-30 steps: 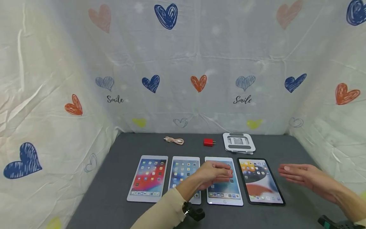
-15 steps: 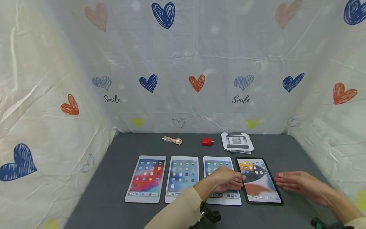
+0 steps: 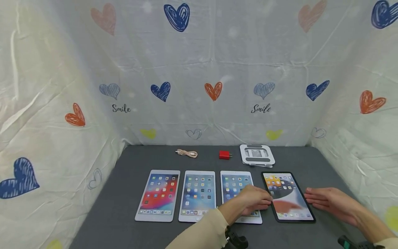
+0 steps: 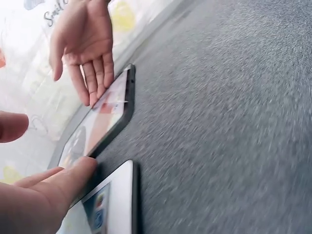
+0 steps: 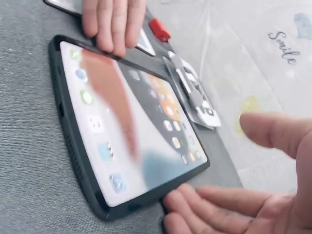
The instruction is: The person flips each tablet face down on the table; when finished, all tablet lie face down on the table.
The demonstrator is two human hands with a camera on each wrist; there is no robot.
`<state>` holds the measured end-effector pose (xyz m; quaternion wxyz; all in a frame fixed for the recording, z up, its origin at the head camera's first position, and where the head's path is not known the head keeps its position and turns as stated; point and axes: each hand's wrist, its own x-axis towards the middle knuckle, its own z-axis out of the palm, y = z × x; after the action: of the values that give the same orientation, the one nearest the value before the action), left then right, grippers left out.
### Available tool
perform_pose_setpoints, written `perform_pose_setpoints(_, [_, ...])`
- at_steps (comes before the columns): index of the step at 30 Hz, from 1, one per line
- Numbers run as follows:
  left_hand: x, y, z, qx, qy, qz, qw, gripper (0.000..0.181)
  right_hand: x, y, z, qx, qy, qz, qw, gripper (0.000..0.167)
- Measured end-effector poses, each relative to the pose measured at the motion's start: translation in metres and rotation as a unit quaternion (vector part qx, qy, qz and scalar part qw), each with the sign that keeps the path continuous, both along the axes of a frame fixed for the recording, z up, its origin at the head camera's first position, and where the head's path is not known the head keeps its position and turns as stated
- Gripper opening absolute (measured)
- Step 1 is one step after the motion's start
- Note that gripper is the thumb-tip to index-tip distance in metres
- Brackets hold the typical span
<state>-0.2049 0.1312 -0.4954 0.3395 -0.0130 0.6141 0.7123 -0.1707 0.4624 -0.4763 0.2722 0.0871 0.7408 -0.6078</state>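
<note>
A black-edged tablet (image 3: 288, 199) with a lit home screen lies flat at the right end of a row. My left hand (image 3: 255, 200) reaches over the third white tablet (image 3: 228, 178), and its extended fingertips touch the black tablet's left edge. Across from it, my right hand (image 3: 334, 204) holds its fingers straight beside the right edge; in the right wrist view the fingertips (image 5: 178, 200) are against or very close to that side. Both thumbs stand away from the tablet. The left hand and forearm hide part of the third tablet.
Two more white tablets, one with a red screen (image 3: 160, 193) and one with a blue screen (image 3: 199, 193), lie to the left. Behind the row are a coiled cable (image 3: 187, 153), a red charger plug (image 3: 224, 155) and a folded white stand (image 3: 257, 155). Heart-printed cloth surrounds the grey table (image 3: 118, 207).
My left hand has moved right from above the third tablet to the black tablet's edge. The black tablet has slid slightly right, widening its gap from the third one.
</note>
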Motion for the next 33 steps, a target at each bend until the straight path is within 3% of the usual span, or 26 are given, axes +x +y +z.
perform_pose_setpoints(5, [0.008,0.015,-0.010,0.040,-0.009,0.010,0.9991,0.028,-0.004,0.002,-0.002,0.047,-0.035,-0.054,0.9968,0.082])
perform_pose_setpoints(9, [0.009,0.016,-0.019,0.090,-0.023,-0.008,0.9956,0.032,-0.002,0.004,0.002,0.057,-0.033,-0.052,0.9965,0.089])
perform_pose_setpoints(12, [0.004,0.011,-0.017,0.095,-0.024,-0.030,0.9947,0.032,0.000,0.003,0.015,0.061,-0.021,-0.040,0.9971,0.091])
perform_pose_setpoints(15, [-0.005,0.004,-0.005,0.094,-0.014,-0.054,0.9940,0.032,0.000,-0.003,0.033,0.075,-0.010,-0.015,0.9970,0.091])
perform_pose_setpoints(20, [-0.019,-0.002,0.030,0.129,0.015,-0.094,0.9871,0.033,-0.001,-0.022,0.063,0.098,0.012,0.020,0.9949,0.091])
perform_pose_setpoints(24, [-0.027,0.000,0.053,0.152,0.025,-0.106,0.9823,0.036,-0.001,-0.043,0.079,0.103,0.033,0.034,0.9935,0.087])
perform_pose_setpoints(28, [-0.032,0.001,0.063,0.156,0.032,-0.105,0.9816,0.042,-0.002,-0.065,0.086,0.095,0.049,0.044,0.9933,0.084])
perform_pose_setpoints(33, [-0.033,-0.004,0.072,0.156,0.025,-0.092,0.9831,0.043,-0.001,-0.085,0.084,0.042,0.069,0.074,0.9940,0.077])
